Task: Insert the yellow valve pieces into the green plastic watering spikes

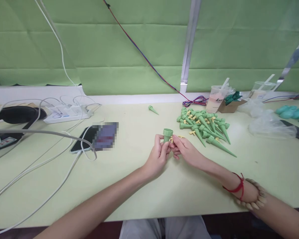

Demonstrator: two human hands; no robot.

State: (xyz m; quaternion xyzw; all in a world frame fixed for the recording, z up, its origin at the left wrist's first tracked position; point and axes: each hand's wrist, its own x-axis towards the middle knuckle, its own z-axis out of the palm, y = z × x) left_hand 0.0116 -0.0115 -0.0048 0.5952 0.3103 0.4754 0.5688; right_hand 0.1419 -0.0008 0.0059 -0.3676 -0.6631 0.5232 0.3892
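The left hand (157, 156) is gripping a green spike (167, 137), its wide end showing just above the fingers — and the right hand (189, 151) is pinching a small yellow valve (171, 140) right beside them! More green spikes (203, 122) are lying heaped on the table (134, 132) beyond the right fingers.

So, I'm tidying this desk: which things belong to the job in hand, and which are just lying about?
Job, apparently:
- green spike in the left hand
- spike pile
- lone spike

Just lying about:
- phone
- power strip
- drink cups
- plastic bag
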